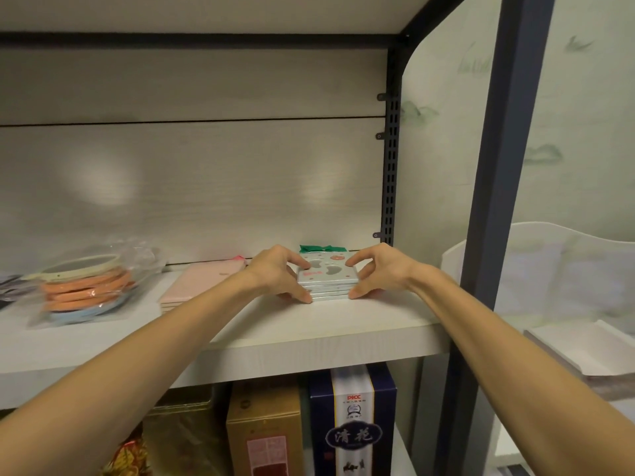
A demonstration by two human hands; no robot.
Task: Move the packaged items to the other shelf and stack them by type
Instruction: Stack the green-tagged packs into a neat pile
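Both bare forearms reached forward and up from the bottom corners toward the middle of a white shelf [309,341]. Left hand [275,274] curled against the left side of a small stack of silver packaged items [326,281], thumb low at the front corner, fingers arched over the top left edge. Right hand [374,273] mirrored on the right side, thumb at the lower front corner, fingers bent over the top right edge. Stack pinched between the two hands, seated flat on the shelf, near its right end and close to the back panel. Top package printed with grey heart-like shapes and small orange dots; green edge [318,249] showing behind it. No readable writing on the stack.

Just left of the stack, touching the left wrist area, a pile of flat pink packages [196,286]. Further left, orange and blue rings in clear plastic bags [86,286].

Below the shelf, a dark blue and white box [354,424] marked "PICC" in red, with Chinese characters "清花" on a dark label. Beside it, a brown box [264,431] with a pink label, text too small to read.
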